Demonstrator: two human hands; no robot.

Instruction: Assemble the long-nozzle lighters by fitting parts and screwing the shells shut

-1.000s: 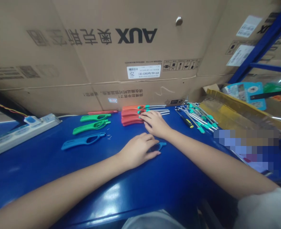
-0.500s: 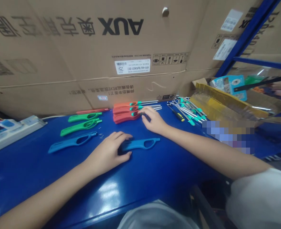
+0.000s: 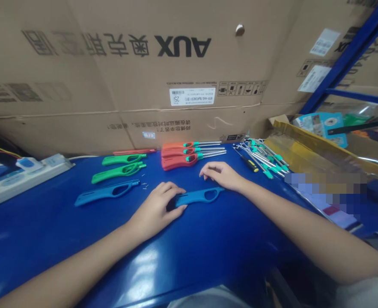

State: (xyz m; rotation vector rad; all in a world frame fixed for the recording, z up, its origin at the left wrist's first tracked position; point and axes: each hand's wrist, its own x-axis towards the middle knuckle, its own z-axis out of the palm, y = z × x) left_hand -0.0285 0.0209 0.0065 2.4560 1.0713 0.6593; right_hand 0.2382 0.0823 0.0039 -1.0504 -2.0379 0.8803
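Your right grip (image 3: 223, 175) has left the red handles (image 3: 177, 162) and curls beside the tip of a blue handle (image 3: 191, 197) lying on the tabletop (image 3: 208, 244); whether it pinches anything is unclear. Your left grip (image 3: 155, 209) still holds that handle's rear end, so work seems centred there.

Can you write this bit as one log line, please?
left hand: around end of blue lighter casing | right hand: near casing's tip, fingers bent | nearby: red lighters, green casings, screwdriver
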